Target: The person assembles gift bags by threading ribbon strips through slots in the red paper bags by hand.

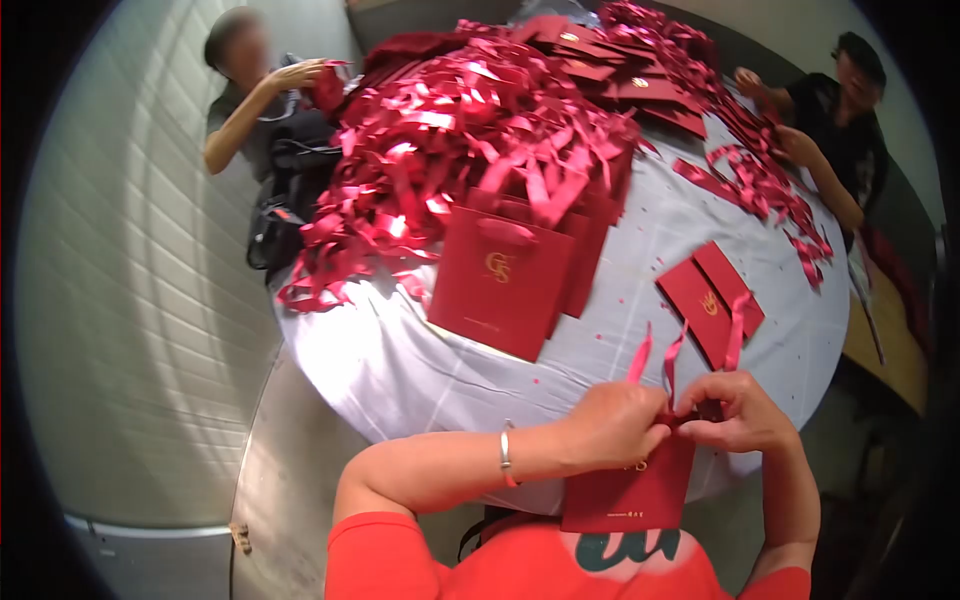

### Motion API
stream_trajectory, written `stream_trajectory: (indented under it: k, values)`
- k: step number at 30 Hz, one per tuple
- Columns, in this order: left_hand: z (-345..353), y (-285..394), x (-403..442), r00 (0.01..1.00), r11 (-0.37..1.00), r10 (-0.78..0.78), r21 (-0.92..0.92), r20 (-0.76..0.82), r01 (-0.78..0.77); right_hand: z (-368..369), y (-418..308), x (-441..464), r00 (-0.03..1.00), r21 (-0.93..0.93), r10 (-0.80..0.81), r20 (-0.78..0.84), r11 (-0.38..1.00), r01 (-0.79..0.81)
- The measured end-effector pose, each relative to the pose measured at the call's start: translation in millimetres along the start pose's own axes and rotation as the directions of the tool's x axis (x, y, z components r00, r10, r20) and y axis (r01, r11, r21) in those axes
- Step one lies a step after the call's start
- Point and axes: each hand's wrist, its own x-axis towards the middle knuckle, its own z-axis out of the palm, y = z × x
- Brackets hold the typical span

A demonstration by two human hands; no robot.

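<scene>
Head view: your left hand and right hand are pinching red ribbon atop the red paper gift bag, which you are holding at the surface's near edge.

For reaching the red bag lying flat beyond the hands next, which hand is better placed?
Probably the right hand: it sits nearer that flat bag, while the left hand is farther to the side. Both are at the ribbons of the held bag.
</scene>
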Motion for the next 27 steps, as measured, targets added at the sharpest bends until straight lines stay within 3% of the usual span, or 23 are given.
stream_trajectory:
  k: [1,2,5,9,10,12,14,16,18,19,21,22,26,27]
  values:
    - [-0.9,2.7,-0.7,1.000,1.000,-0.002,0.020,0.003,0.002,-4.6,-1.5,0.6,0.991,0.078,0.122,0.048,0.989,-0.126]
    - [-1.5,5.3,-0.6,1.000,0.999,0.000,0.040,0.010,-0.001,-7.5,-0.5,3.8,0.986,0.181,0.136,0.096,0.972,-0.151]
    - [6.9,7.3,-2.1,0.997,0.995,0.046,0.094,-0.056,-0.040,-12.3,-0.7,19.0,0.968,0.225,0.155,0.197,0.954,-0.198]
    - [14.9,8.6,-3.7,0.994,0.978,0.081,0.199,-0.074,-0.065,-18.8,1.2,36.0,0.916,0.059,0.149,0.374,0.981,-0.183]
    - [16.7,9.5,-4.3,0.996,0.972,0.071,0.230,-0.057,-0.056,-19.5,4.0,40.2,0.916,0.062,0.151,0.372,0.980,-0.187]
    - [19.0,11.5,-7.1,0.989,0.965,0.122,0.243,-0.083,-0.098,-22.5,9.5,46.1,0.838,0.183,0.231,0.495,0.914,-0.361]
    - [20.4,12.4,-9.1,0.979,0.957,0.169,0.258,-0.113,-0.136,-20.6,9.3,47.1,0.830,0.188,0.252,0.497,0.903,-0.386]
    - [18.3,12.3,-9.4,0.976,0.956,0.181,0.252,-0.120,-0.147,-15.4,14.4,47.7,0.817,0.263,0.343,0.463,0.827,-0.497]
    - [13.6,11.6,-9.8,0.976,0.969,0.168,0.207,-0.136,-0.137,-9.0,25.4,44.7,0.853,0.387,0.332,0.402,0.783,-0.487]
    - [14.3,12.3,-9.5,0.977,0.979,0.156,0.153,-0.147,-0.133,-9.4,14.8,43.3,0.861,0.295,0.373,0.346,0.828,-0.477]
    - [11.9,7.3,-7.4,0.995,0.995,0.079,0.059,-0.068,-0.076,-3.0,16.6,38.8,0.869,0.324,0.407,0.281,0.813,-0.485]
    - [13.0,5.9,-5.2,0.998,0.999,0.033,0.025,-0.048,-0.031,-0.6,11.6,37.5,0.874,0.250,0.428,0.232,0.842,-0.479]
    - [1.6,15.4,-0.8,0.997,0.997,-0.072,0.026,0.033,0.071,10.6,14.5,31.7,0.931,0.402,0.352,0.096,0.842,-0.360]
    - [-0.2,16.0,-1.1,0.997,0.998,-0.065,0.021,0.037,0.065,11.2,18.2,31.9,0.964,0.481,0.265,0.006,0.844,-0.235]
